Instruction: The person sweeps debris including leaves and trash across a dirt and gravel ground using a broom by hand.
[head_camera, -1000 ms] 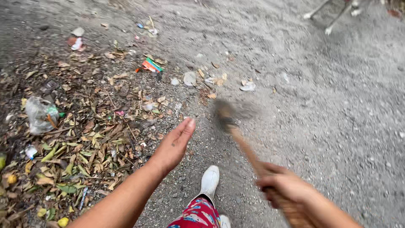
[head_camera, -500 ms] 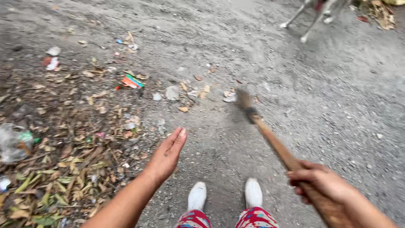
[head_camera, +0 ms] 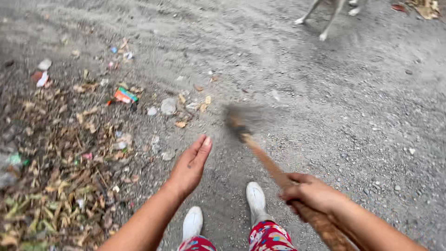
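My right hand (head_camera: 310,191) grips the brown wooden handle of a broom (head_camera: 260,153). Its dark bristle head (head_camera: 241,118) is blurred by motion just above the grey gravel ground. My left hand (head_camera: 189,165) hangs free in front of me, fingers straight and together, holding nothing. It hovers beside a pile of dry leaves and litter (head_camera: 69,162) on the left. Below my hands I see my two white shoes (head_camera: 223,211) and patterned red trousers.
Scattered litter lies ahead: a colourful wrapper (head_camera: 124,95), pale scraps (head_camera: 168,106) and a few loose leaves (head_camera: 204,100). The legs of a light-coloured animal (head_camera: 325,18) stand at the top. More dry leaves (head_camera: 425,9) sit in the top right corner.
The broom head has swung left, back toward the litter, after reaching out to the right. My left hand has stayed open beside it, and my feet have shifted forward.
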